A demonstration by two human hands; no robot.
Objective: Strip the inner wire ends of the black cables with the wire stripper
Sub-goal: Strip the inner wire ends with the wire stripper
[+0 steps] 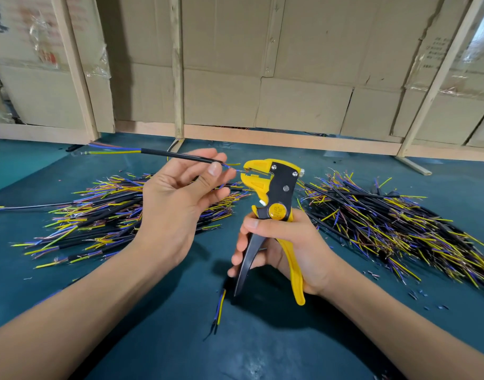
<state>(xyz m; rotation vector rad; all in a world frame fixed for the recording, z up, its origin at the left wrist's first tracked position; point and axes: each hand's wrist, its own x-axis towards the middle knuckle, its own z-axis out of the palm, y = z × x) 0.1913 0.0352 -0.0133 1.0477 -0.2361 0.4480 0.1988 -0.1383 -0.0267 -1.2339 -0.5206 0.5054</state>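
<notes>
Feeding a blue inner wire into the stripper

Mid-frame, left hand (180,185) pinches a black cable (177,155); right hand (284,242) grips the wire stripper (273,185). Cable piles (left (103,215), right (386,220)) suggest mid-batch.

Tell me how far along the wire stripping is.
Done, apparently: the pile right of the wire stripper shows many bare copper tips. In hand: the left hand pinches a black cable, feeding its blue inner wire into the stripper head; the right hand grips the handles. Left: the left pile, if unstripped; I can't tell.
</notes>
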